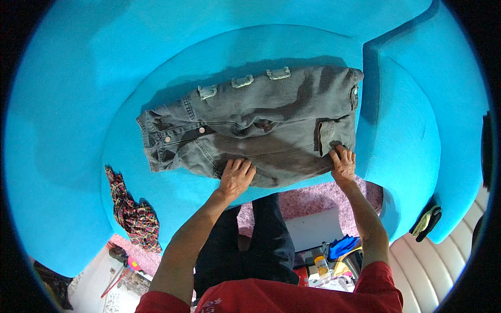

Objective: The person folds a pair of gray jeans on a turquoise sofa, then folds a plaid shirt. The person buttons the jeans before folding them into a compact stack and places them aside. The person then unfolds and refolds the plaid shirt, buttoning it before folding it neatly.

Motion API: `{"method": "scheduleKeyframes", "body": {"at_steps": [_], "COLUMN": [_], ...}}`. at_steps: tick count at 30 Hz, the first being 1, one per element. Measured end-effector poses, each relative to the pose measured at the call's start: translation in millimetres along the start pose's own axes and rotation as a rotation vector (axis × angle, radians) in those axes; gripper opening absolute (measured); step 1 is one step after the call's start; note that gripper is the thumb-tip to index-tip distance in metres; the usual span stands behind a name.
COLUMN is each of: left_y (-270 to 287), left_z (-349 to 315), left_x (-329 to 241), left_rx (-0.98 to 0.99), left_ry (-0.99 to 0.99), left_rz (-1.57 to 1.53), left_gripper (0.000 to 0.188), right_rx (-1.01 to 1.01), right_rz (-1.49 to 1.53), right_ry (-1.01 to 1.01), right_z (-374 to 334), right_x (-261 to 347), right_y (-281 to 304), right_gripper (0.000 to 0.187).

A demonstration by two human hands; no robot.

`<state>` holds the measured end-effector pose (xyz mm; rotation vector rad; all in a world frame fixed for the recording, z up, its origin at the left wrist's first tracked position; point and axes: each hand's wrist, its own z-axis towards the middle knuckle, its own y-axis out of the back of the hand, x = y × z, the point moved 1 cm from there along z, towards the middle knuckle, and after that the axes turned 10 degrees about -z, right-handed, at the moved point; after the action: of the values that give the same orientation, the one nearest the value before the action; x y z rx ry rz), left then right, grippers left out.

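Note:
A grey denim jacket (282,104) lies flat and folded on a blue sofa seat (125,156). Frayed pale rips run along its far side, metal buttons show at its left end, and a buttoned cuff is at its far right corner. At the middle of the near edge, my left hand (237,177) has its fingers curled over the denim. My right hand (342,163) grips the same edge near the right corner, just below a folded-back cuff. Both thumbs are mostly hidden.
A crumpled plaid cloth (133,214) hangs at the seat's left edge. Below are a pink shaggy rug (313,201) and a low table with a yellow-labelled bottle (321,266) and a blue item (342,246). Dark gloves or cloth (426,221) lie at right.

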<state>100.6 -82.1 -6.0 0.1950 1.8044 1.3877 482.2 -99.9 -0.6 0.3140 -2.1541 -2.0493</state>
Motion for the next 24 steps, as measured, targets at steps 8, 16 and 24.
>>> {"method": "scheduleKeyframes", "body": {"at_steps": [8, 16, 24], "left_y": [44, 46, 46], "left_z": [23, 52, 30], "left_x": [10, 62, 33], "left_rx": [0.02, 0.141, -0.202], "left_ry": [0.382, 0.938, 0.51], "left_rz": [-0.593, -0.906, -0.554], "left_gripper": [0.027, 0.031, 0.047], "right_rx": [0.015, 0.377, 0.143], "right_rz": [0.402, 0.461, 0.282], "right_ry": [-0.107, -0.088, -0.091], "right_z": [35, 136, 109], "right_x": [-34, -59, -56], "right_y": [32, 47, 37], "right_gripper": [0.027, 0.022, 0.016]}}
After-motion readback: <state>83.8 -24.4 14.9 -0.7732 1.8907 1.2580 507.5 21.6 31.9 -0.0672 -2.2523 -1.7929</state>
